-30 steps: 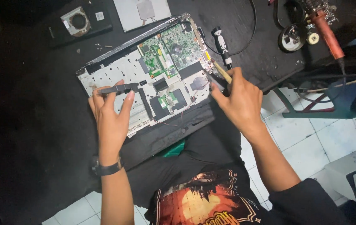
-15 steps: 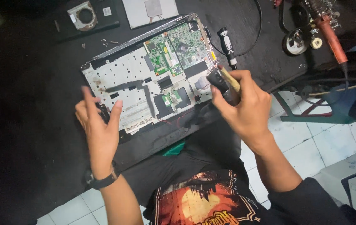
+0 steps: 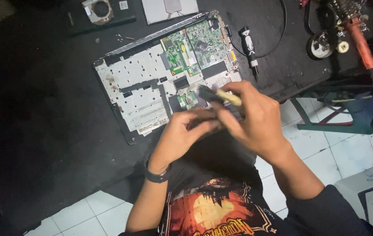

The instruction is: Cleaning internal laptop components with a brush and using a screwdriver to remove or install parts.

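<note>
Right hand (image 3: 256,120): fingers curled shut around a small brush (image 3: 221,96). Pale handle sits between thumb and forefinger; dark bristle end pokes out past the fingertips, up and to the left, over the lower edge of the laptop base (image 3: 151,83).

Left hand (image 3: 182,135): fingers half closed and pointing right, tips meeting the right hand's fingers just under the brush. Something dark lies between the two hands, blurred; cannot tell what it is, or whether the left fingers actually grip it. Dark wristband (image 3: 156,176) on the left wrist.

Laptop base lies opened on the black bench (image 3: 33,109), just beyond both sets of fingertips. Its green board (image 3: 195,48) is above the brush bristles, well clear of them; the pale metal plate (image 3: 134,83) is up and left of the left fingers.

A black-and-white driver (image 3: 248,46) lies above the right knuckles, apart from them. Red-handled soldering iron (image 3: 359,37) far to the upper right.
</note>
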